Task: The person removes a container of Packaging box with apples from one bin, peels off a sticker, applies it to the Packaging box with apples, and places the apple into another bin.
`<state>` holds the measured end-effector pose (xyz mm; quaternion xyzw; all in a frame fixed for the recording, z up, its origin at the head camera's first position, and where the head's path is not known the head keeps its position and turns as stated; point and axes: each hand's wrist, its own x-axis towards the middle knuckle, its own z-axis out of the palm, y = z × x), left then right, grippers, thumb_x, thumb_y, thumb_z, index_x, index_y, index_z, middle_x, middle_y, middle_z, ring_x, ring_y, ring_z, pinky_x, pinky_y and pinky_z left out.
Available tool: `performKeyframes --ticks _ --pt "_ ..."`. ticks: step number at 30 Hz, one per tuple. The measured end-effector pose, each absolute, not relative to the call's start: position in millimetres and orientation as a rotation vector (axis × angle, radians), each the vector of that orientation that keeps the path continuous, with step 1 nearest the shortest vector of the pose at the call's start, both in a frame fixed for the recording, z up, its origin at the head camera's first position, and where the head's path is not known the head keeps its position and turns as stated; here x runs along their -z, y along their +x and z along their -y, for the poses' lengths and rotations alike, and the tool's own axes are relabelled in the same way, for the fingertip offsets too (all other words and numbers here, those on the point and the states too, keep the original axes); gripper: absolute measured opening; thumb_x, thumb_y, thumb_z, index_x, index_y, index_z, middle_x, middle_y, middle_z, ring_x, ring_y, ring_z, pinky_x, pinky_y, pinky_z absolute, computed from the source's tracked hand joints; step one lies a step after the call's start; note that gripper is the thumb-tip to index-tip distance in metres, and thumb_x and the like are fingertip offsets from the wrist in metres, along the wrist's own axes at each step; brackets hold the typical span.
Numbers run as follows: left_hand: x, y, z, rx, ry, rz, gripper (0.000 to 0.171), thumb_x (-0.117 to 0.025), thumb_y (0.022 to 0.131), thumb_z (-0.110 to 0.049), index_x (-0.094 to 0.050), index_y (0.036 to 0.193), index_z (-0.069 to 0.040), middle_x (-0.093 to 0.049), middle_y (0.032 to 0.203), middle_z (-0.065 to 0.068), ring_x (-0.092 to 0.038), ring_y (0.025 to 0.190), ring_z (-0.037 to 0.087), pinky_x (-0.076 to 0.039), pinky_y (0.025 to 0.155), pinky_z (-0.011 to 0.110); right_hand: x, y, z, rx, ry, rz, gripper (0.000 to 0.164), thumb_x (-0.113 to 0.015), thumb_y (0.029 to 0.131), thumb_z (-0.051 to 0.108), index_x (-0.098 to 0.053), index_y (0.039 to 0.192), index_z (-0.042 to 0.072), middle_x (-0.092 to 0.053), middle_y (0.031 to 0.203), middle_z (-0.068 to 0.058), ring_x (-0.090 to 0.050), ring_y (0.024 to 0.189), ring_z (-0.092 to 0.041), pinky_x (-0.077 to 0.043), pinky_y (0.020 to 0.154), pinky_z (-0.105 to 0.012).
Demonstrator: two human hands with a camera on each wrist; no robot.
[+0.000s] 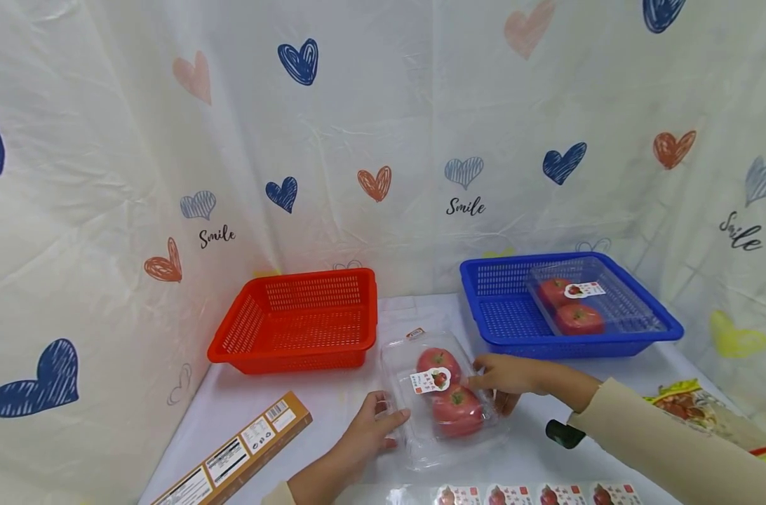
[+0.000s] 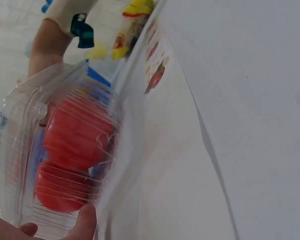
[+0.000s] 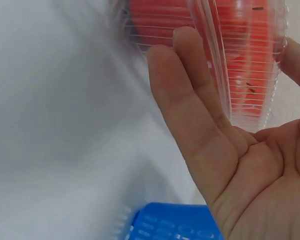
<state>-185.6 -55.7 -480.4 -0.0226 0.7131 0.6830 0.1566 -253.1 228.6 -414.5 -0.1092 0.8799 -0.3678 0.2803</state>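
A clear plastic fruit box (image 1: 414,421) with two red round fruits (image 1: 457,414) inside is held between both hands, low over the white table. A white label (image 1: 430,380) with a red fruit picture is on its lid. My left hand (image 1: 373,428) grips the left edge, thumb over the top. At the opposite side, my right hand (image 1: 506,379) pinches the box, with two fingers (image 3: 185,100) against its ribbed wall in the right wrist view. The left wrist view shows the fruits (image 2: 77,132) through the clear side.
A red basket (image 1: 294,361) stands at the back left. The blue basket (image 1: 503,344), back right, holds another labelled fruit box (image 1: 629,308). An orange-brown carton (image 1: 238,456) lies left, a label sheet (image 1: 408,494) in front. A yellow-topped bag (image 1: 705,414) is at right.
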Motion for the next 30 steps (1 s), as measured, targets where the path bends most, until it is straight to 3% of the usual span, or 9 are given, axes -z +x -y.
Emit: performKeyframes --ticks 6,13,19,24,27,30 --pt "480.4 -190.9 57.3 -2.008 -0.033 -1.952 0.084 -0.069 0.091 -0.037 -0.018 0.154 -0.014 -0.034 0.142 0.027 -0.054 0.112 0.034 -0.052 0.087 0.05 415.0 -246.9 -230.3 1.078 -0.219 -2.295 0.056 -0.068 0.091 0.037 -0.045 0.125 0.0 -0.062 0.084 -0.014 -0.066 0.063 -0.029 -0.058 0.059 -0.04" --pt "480.9 -196.9 63.9 -2.081 -0.008 -1.808 0.084 -0.064 0.092 -0.044 -0.013 0.156 -0.031 -0.036 0.141 0.024 -0.061 0.104 0.035 -0.056 0.073 0.049 419.4 -241.2 -228.5 1.227 -0.187 -2.269 0.064 -0.068 0.091 0.037 -0.042 0.13 -0.006 -0.061 0.088 -0.016 -0.066 0.062 -0.029 -0.058 0.059 -0.041" --pt "474.1 -204.0 63.6 -2.084 -0.038 -1.766 0.085 -0.065 0.089 -0.047 -0.013 0.154 -0.03 -0.041 0.138 0.022 -0.066 0.096 0.034 -0.057 0.071 0.051 416.8 -235.6 -228.7 1.311 -0.193 -2.291 0.069 -0.069 0.09 0.039 -0.039 0.131 -0.007 -0.06 0.086 -0.015 -0.063 0.061 -0.027 -0.058 0.06 -0.041" --pt "467.6 -210.7 62.7 -1.996 -0.061 -1.799 0.091 -0.066 0.087 -0.05 -0.01 0.154 -0.026 -0.045 0.134 0.019 -0.06 0.103 0.037 -0.054 0.078 0.049 412.7 -231.6 -232.5 1.392 -0.225 -2.29 0.069 -0.066 0.092 0.039 -0.038 0.133 -0.008 -0.059 0.078 -0.013 -0.06 0.06 -0.025 -0.058 0.061 -0.041" --pt "463.0 -214.1 61.7 -1.975 -0.05 -1.77 0.091 -0.065 0.087 -0.044 -0.008 0.154 -0.025 -0.045 0.132 0.017 -0.055 0.108 0.037 -0.053 0.081 0.047 409.9 -231.7 -237.0 1.455 -0.26 -2.282 0.068 -0.062 0.095 0.04 -0.038 0.135 -0.009 -0.058 0.078 -0.013 -0.059 0.061 -0.024 -0.058 0.062 -0.041" --pt "457.8 -218.0 60.7 -2.019 -0.021 -1.687 0.086 -0.061 0.089 -0.036 -0.007 0.155 -0.024 -0.044 0.131 0.019 -0.058 0.105 0.037 -0.054 0.083 0.047 403.3 -233.2 -243.3 1.512 -0.317 -2.271 0.064 -0.057 0.097 0.04 -0.04 0.136 -0.008 -0.058 0.084 -0.013 -0.06 0.064 -0.026 -0.058 0.065 -0.042"
